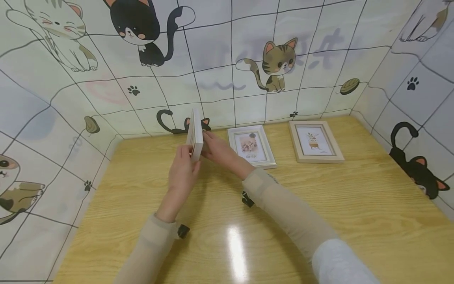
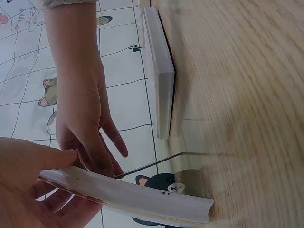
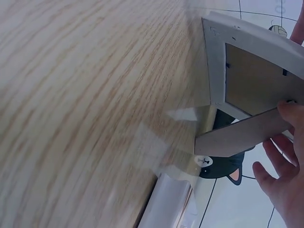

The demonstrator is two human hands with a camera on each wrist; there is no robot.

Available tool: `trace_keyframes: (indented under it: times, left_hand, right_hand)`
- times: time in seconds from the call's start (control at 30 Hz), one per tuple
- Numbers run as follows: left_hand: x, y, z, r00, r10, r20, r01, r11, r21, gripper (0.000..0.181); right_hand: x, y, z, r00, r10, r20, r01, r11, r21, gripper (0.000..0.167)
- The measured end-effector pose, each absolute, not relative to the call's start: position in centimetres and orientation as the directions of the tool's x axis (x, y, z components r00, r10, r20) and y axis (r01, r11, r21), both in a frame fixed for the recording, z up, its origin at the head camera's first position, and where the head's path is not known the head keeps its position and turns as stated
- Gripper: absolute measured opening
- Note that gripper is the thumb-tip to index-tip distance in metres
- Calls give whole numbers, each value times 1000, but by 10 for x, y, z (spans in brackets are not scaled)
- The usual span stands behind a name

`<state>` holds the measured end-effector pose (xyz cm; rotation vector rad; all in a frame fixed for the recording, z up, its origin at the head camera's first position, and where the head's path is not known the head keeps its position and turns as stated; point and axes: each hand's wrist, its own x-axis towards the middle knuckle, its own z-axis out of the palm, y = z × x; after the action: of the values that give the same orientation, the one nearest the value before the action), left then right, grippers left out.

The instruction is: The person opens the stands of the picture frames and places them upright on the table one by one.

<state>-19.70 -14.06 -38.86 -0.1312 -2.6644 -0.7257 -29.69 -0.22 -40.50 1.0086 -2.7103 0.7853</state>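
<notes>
Holding the white picture frame (image 1: 198, 136) at the far side of the table (image 1: 142, 189), left of centre, we clamp its near edge between the left hand's (image 1: 181, 169) thumb and fingers and pinch the support leg (image 3: 237, 135) with the right hand (image 1: 222, 151). Releasing it with the leg underspread could tip it; over-bending could strain the leg. Its front faces left, back right, long axis apparently upright.

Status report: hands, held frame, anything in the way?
Left hand grips upright white frame; right hand pinches its swung-out stand. Two other frames to the right, apart; no obstruction seen.
</notes>
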Motion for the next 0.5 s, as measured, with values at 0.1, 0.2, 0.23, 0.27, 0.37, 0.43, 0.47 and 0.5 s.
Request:
trace_keyframes:
  times: [0.1,0.2,0.23,0.27,0.37,0.43,0.47,0.5]
  left_hand:
    - [-196,-143,-388,-922,10,386,213,847,487,40]
    - [-196,-145,-388,-928,29,370,231,826,515,40]
    - [-196,-147,-387,-934,33,354,231,814,534,40]
    - [-196,-148,-387,-941,36,336,229,798,557,41]
    - [-197,-152,-386,-960,40,276,213,745,633,42]
    - [-197,-154,-386,-967,43,250,205,710,673,43]
    - [-197,-155,-386,-969,42,244,203,695,690,44]
    - [-197,-155,-386,-970,40,239,201,683,702,45]
  right_hand:
    - [-295,1,-403,-758,-572,313,-650,620,-439,59]
    - [-294,5,-402,-762,-571,306,-643,610,-463,55]
    - [-294,7,-402,-766,-570,297,-636,610,-472,55]
    - [-294,9,-402,-771,-566,291,-630,610,-481,54]
    - [-294,15,-402,-785,-555,274,-609,615,-501,52]
    - [-294,20,-403,-791,-550,268,-601,619,-505,52]
    - [-294,22,-403,-795,-546,263,-596,623,-507,52]
    - [-294,24,-403,-799,-543,258,-590,626,-509,52]
